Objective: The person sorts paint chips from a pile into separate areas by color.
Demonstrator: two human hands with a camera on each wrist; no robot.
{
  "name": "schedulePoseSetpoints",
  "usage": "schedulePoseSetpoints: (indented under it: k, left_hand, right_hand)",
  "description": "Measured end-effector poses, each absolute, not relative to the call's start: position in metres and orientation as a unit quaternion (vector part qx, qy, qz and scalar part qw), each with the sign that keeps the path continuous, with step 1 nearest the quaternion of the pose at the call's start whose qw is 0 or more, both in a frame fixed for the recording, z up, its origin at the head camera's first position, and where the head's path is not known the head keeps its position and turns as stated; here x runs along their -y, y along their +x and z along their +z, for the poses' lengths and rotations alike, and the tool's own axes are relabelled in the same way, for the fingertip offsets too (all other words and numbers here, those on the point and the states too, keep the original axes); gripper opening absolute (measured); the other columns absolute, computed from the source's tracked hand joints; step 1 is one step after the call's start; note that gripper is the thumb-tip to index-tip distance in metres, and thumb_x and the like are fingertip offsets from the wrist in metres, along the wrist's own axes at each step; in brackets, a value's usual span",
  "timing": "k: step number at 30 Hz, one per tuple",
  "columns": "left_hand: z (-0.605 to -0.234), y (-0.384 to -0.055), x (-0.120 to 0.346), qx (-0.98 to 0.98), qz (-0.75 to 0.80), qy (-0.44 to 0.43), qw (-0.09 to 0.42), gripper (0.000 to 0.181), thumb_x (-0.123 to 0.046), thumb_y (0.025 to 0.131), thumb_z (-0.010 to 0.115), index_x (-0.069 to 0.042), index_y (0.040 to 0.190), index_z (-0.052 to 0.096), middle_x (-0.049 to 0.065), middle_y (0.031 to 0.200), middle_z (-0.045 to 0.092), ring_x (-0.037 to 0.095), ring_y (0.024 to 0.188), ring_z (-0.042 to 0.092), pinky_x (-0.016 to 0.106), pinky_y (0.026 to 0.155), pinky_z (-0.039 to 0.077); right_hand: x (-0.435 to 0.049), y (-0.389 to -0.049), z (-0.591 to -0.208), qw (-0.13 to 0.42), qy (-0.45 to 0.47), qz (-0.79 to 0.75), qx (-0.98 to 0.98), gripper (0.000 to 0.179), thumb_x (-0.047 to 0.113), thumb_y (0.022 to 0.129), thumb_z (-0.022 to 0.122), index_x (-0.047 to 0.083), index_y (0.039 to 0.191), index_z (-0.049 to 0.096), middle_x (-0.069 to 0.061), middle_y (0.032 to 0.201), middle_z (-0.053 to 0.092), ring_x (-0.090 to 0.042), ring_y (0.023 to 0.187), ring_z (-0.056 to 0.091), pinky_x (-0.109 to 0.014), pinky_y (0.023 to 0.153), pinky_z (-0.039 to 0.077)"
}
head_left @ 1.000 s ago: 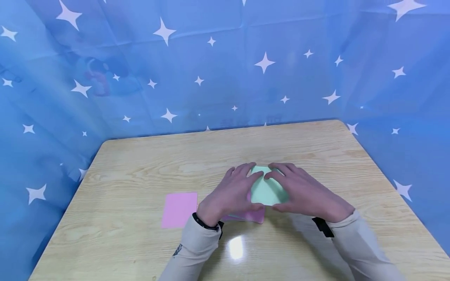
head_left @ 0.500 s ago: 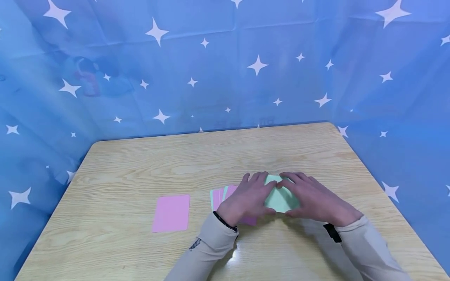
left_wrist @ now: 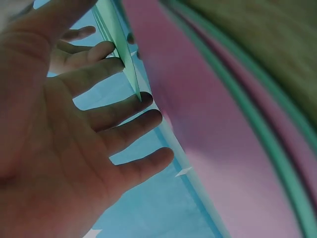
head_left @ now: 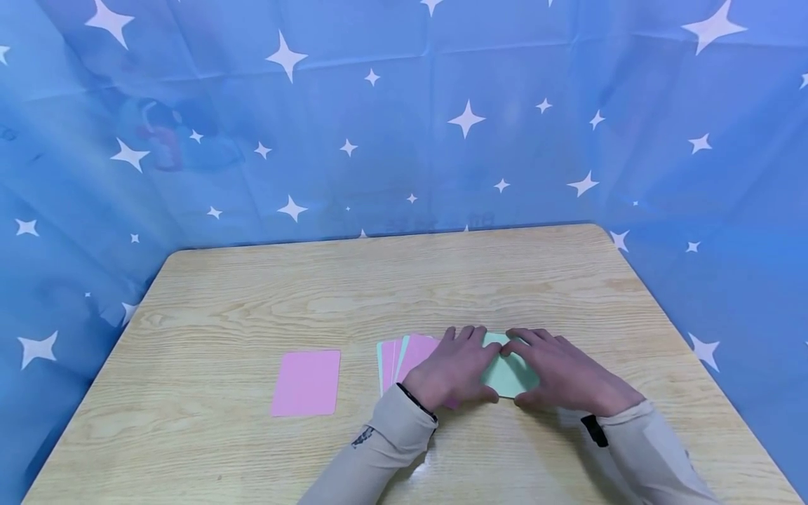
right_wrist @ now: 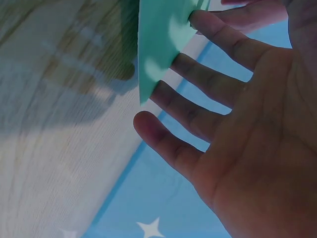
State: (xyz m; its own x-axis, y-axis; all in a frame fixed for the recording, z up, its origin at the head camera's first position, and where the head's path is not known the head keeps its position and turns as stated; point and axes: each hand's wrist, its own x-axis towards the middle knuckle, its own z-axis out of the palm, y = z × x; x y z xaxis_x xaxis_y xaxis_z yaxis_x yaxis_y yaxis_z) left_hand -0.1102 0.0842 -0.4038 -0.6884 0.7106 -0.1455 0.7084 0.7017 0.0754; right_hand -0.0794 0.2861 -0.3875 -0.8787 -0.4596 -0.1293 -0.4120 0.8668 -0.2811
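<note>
A thin stack of light green square cards (head_left: 510, 377) lies between both hands, low over the table right of centre. My left hand (head_left: 457, 372) holds its left side, fingertips at the far edge and thumb at the near edge. On the other side my right hand (head_left: 562, 372) grips it the same way; in the right wrist view its fingertips touch the edge of the green cards (right_wrist: 161, 49). Under the left hand and wrist, a fanned row of pink and green cards (head_left: 418, 353) is partly hidden. Its pink face (left_wrist: 183, 114) fills much of the left wrist view.
A single pink square card (head_left: 306, 384) lies flat to the left of the fanned cards. Everything rests on a pale wood-grain table (head_left: 252, 301) with rounded far corners. Behind and beside it hangs a blue cloth with white stars (head_left: 379, 140).
Both hands have carried the green cards right, off the fanned cards, then down and nearer the table. More of the fanned row shows now. The head view has shifted slightly.
</note>
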Motion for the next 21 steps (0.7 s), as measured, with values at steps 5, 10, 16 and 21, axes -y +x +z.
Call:
schedulePoseSetpoints:
  k: [5,10,16,21]
  left_hand:
    - [-0.404,-0.110,-0.085,-0.920,0.007,0.383,0.085,0.068,-0.063,0.084,0.074,-0.029,0.140,0.057,-0.002,0.134,0.053,0.017,0.130,0.049,0.041,0.108,0.043]
    - [-0.403,-0.109,-0.082,-0.920,0.004,0.382,0.088,0.067,-0.063,0.086,0.073,-0.027,0.141,0.057,-0.001,0.138,0.051,0.018,0.133,0.047,0.041,0.111,0.042]
    - [-0.395,-0.109,-0.072,-0.923,0.014,0.373,0.097,0.070,-0.060,0.088,0.072,-0.025,0.146,0.052,0.002,0.152,0.045,0.022,0.143,0.042,0.044,0.116,0.039]
    - [-0.386,-0.111,-0.056,-0.927,0.035,0.357,0.110,0.075,-0.053,0.086,0.077,-0.022,0.149,0.050,0.004,0.163,0.037,0.031,0.150,0.035,0.052,0.119,0.035]
  right_hand:
    - [-0.285,-0.082,-0.387,0.106,-0.227,-0.130,-0.959,0.064,0.037,0.071,0.093,0.021,0.127,0.065,-0.015,0.145,0.055,-0.043,0.129,0.052,-0.066,0.098,0.046]
    - [-0.282,-0.083,-0.389,0.111,-0.225,-0.138,-0.958,0.066,0.042,0.071,0.092,0.020,0.127,0.065,-0.015,0.145,0.055,-0.043,0.130,0.051,-0.066,0.099,0.045]
    - [-0.275,-0.082,-0.390,0.083,-0.219,-0.144,-0.961,0.078,0.066,0.076,0.079,0.012,0.131,0.063,-0.016,0.142,0.057,-0.041,0.130,0.052,-0.063,0.101,0.045]
    - [-0.262,-0.082,-0.389,0.056,-0.232,-0.148,-0.960,0.093,0.071,0.077,0.076,0.004,0.139,0.058,-0.018,0.142,0.057,-0.041,0.130,0.053,-0.063,0.104,0.043]
